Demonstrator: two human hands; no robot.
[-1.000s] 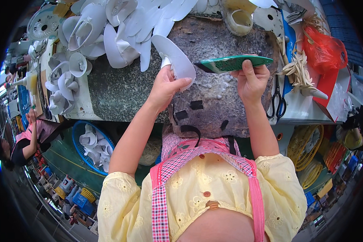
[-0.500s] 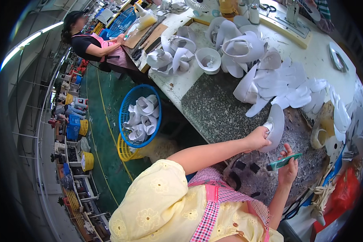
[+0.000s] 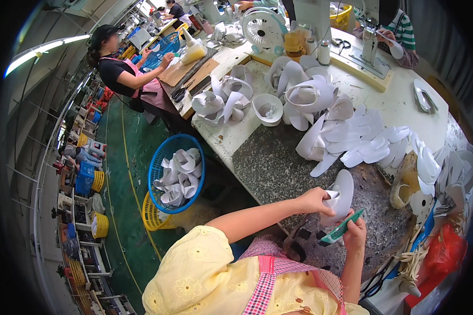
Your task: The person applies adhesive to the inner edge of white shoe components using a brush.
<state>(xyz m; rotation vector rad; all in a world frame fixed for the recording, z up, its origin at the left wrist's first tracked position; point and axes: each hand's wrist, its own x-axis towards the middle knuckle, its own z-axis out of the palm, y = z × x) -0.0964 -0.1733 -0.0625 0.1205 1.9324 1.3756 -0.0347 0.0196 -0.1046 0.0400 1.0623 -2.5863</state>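
Note:
My left hand [image 3: 315, 201] pinches the edge of a curved white shoe upper [image 3: 345, 190], which stands tilted above the dark, rough work surface [image 3: 381, 207]. Just below it, my right hand [image 3: 355, 234] grips a slim green tool [image 3: 343, 228] with a dark end that points left, toward my apron. Its exact kind is not clear. The tool passes close to the lower edge of the upper; whether they touch cannot be made out. Beyond my hands lie a spread of flat white pieces [image 3: 360, 137] and a heap of shaped white uppers [image 3: 311, 95].
A blue basket [image 3: 151, 176] of white uppers sits over a yellow basket [image 3: 153, 216] left of the table. Farther back are a small fan [image 3: 264, 31], a sewing machine [image 3: 370, 50] and scissors [image 3: 341, 45]. Two people work nearby. A red bag [image 3: 446, 249] hangs at right.
My hands have come closer together, the green tool now beside the upper's lower edge. The upper is turned more upright. The view has tilted, showing more of the far table.

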